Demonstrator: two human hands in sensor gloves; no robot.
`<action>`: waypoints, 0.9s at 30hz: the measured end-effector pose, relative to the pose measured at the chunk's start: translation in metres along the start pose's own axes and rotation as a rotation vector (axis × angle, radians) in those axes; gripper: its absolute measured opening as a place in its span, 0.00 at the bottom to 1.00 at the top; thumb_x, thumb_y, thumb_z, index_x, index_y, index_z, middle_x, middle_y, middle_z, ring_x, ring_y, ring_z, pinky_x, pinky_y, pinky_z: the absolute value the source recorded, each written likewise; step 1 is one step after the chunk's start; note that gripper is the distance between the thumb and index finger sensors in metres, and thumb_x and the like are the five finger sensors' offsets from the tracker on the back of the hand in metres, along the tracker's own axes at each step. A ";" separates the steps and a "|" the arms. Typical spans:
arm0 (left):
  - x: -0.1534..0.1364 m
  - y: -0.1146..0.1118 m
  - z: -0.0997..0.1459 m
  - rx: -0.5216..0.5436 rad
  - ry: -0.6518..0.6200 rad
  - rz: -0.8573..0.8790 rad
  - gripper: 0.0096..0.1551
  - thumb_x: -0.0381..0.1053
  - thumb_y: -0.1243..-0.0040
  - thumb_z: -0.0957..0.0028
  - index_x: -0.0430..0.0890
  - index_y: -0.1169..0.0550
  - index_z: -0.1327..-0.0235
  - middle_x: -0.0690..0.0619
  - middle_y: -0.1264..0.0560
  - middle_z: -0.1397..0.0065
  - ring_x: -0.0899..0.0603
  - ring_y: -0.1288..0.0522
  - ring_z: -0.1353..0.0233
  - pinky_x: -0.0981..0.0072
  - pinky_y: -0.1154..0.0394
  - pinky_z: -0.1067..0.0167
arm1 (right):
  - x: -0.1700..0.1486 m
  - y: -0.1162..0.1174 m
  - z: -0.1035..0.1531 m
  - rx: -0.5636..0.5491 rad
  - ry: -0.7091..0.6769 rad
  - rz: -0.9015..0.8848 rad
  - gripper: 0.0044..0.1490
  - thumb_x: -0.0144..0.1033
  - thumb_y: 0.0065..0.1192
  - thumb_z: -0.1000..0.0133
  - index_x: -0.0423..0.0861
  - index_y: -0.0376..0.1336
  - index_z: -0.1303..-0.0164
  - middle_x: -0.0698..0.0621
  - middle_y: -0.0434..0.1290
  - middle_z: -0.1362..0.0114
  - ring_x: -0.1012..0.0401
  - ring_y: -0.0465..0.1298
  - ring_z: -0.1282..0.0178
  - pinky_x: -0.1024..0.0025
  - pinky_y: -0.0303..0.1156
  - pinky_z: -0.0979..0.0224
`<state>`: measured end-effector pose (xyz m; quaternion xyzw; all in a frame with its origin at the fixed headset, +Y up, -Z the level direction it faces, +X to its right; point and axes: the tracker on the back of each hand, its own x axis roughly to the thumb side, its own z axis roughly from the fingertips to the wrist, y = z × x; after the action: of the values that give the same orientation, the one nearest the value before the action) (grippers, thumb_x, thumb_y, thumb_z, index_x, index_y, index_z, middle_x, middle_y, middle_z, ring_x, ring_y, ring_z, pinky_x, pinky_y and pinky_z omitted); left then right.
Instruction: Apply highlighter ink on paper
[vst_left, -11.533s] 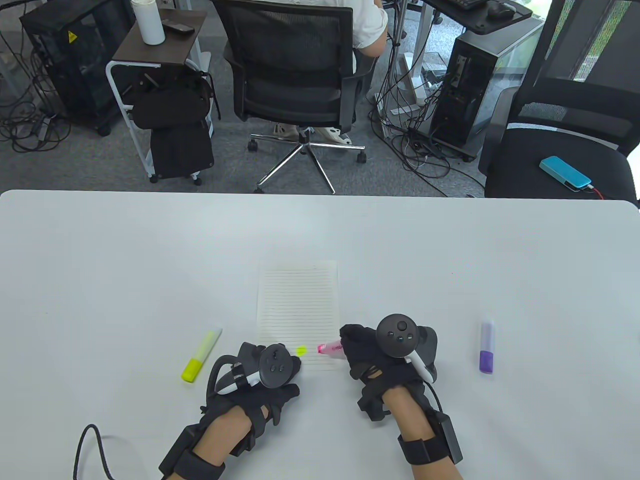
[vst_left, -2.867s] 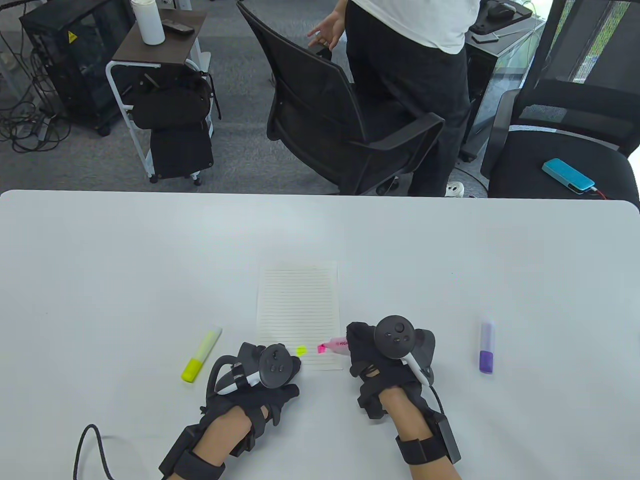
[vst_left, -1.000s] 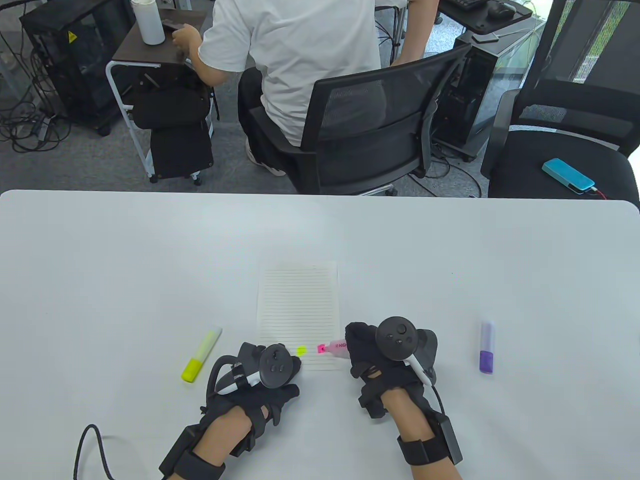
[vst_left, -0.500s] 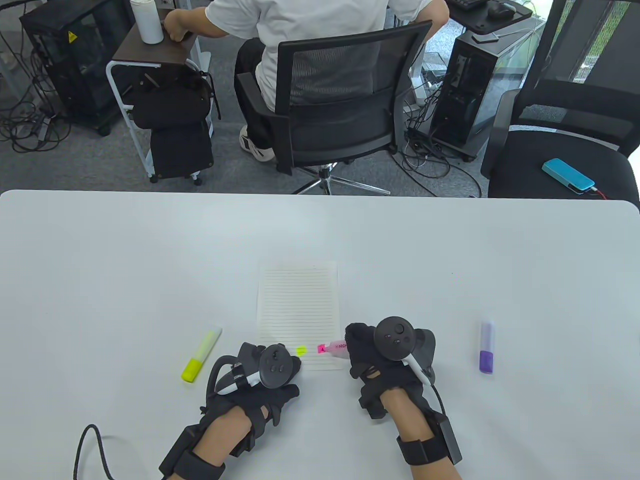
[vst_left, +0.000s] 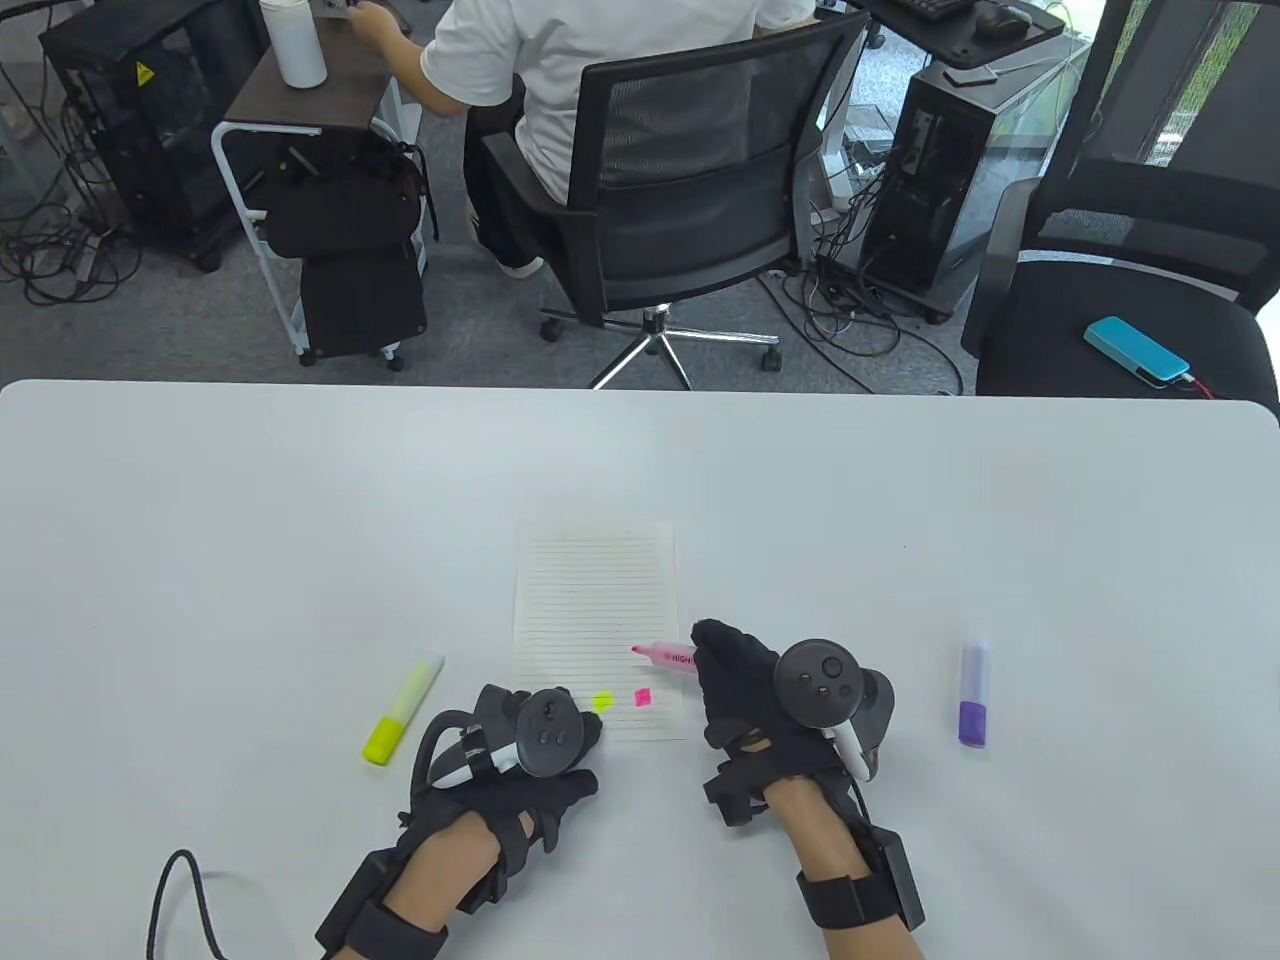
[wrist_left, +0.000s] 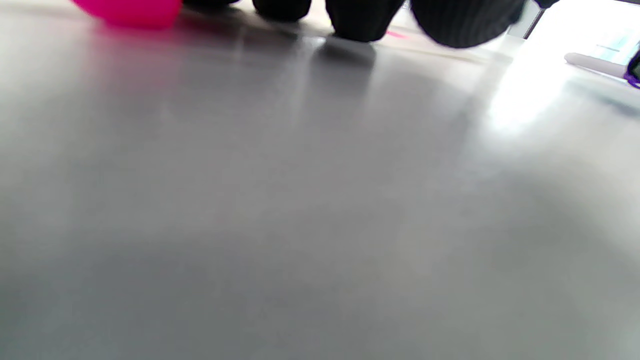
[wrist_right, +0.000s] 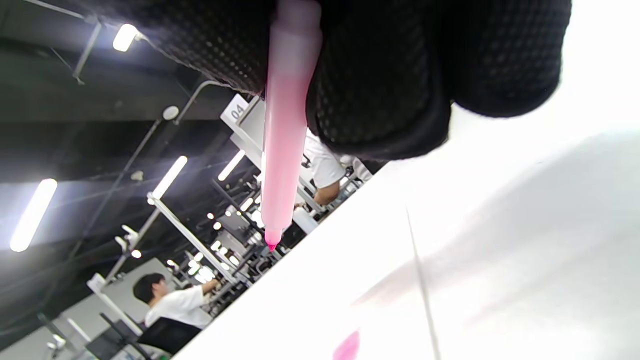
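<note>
A lined paper lies on the white table. It bears a small yellow mark and a small pink mark near its lower edge. My right hand grips an uncapped pink highlighter. Its tip hangs just above the paper's right side, up from the pink mark; the right wrist view shows the highlighter clear of the surface. My left hand rests curled at the paper's lower left corner. A magenta cap shows by its fingertips, which touch the table.
A capped yellow highlighter lies left of my left hand. A capped purple highlighter lies to the right, also in the left wrist view. A person sits on an office chair beyond the table's far edge.
My right hand has lifted the pink highlighter off the paper and moved up and slightly right, uncovering the pink mark. My left hand has not moved. The seated person has shifted.
</note>
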<state>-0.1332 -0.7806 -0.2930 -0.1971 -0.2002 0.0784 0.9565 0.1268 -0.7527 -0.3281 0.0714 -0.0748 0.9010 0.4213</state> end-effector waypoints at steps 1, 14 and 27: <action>0.000 0.000 0.000 0.001 -0.002 0.000 0.40 0.66 0.48 0.50 0.56 0.37 0.22 0.48 0.47 0.17 0.29 0.46 0.20 0.31 0.47 0.28 | 0.000 0.000 0.000 -0.004 -0.011 -0.009 0.25 0.39 0.65 0.45 0.46 0.70 0.38 0.37 0.78 0.45 0.53 0.83 0.61 0.49 0.78 0.50; -0.025 0.030 0.018 0.187 0.002 0.158 0.40 0.65 0.47 0.51 0.54 0.34 0.24 0.45 0.41 0.18 0.30 0.40 0.21 0.31 0.43 0.30 | 0.001 -0.002 0.000 -0.011 -0.026 -0.027 0.26 0.40 0.65 0.44 0.46 0.70 0.37 0.38 0.77 0.44 0.52 0.83 0.60 0.49 0.78 0.49; -0.058 0.044 0.036 0.117 0.393 0.066 0.38 0.61 0.34 0.55 0.47 0.27 0.33 0.46 0.30 0.29 0.37 0.30 0.32 0.36 0.37 0.33 | 0.001 -0.002 0.000 0.002 -0.030 -0.027 0.25 0.40 0.65 0.44 0.46 0.70 0.37 0.38 0.78 0.45 0.53 0.83 0.61 0.49 0.78 0.50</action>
<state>-0.2041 -0.7411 -0.3014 -0.1591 0.0019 0.0812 0.9839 0.1279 -0.7504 -0.3278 0.0864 -0.0794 0.8941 0.4323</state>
